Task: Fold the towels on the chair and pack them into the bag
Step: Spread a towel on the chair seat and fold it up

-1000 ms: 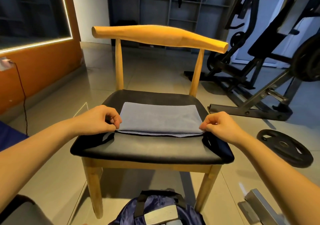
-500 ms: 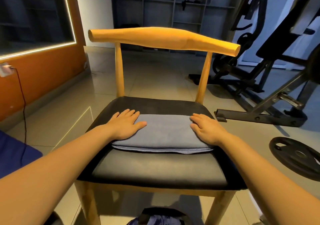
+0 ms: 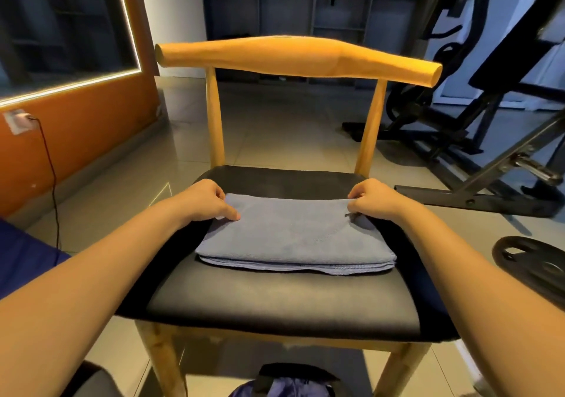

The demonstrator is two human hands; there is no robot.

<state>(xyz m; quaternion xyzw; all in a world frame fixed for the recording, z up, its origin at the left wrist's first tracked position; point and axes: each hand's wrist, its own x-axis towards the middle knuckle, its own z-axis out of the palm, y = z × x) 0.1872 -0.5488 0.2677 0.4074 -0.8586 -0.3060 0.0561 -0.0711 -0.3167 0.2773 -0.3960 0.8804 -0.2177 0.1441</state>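
1. Far left of the frame: a wall socket [image 3: 16,120] sits on the orange wall, with a black cable [image 3: 52,179] trailing down from it.
2. Left of centre, the left hand [image 3: 204,202] is on the far left corner of the towel [image 3: 293,237] — fingers curled, thumb and fingertips pinching the cloth.
3. Dead centre, that grey-blue towel lies folded in flat layers on the black seat of the wooden chair [image 3: 275,302], its stacked edges facing the bottom of the frame.
4. Bottom centre, below the seat's front edge, the dark blue bag [image 3: 290,386] peeks in; only its top shows.
5. Right of centre, the right hand [image 3: 371,201] mirrors the left — fingers curled, nipping the towel's far right corner.
6. Far right: a black weight plate [image 3: 532,262] lies flat on the tiled floor, with a weight bench [image 3: 489,152] above it in the frame.
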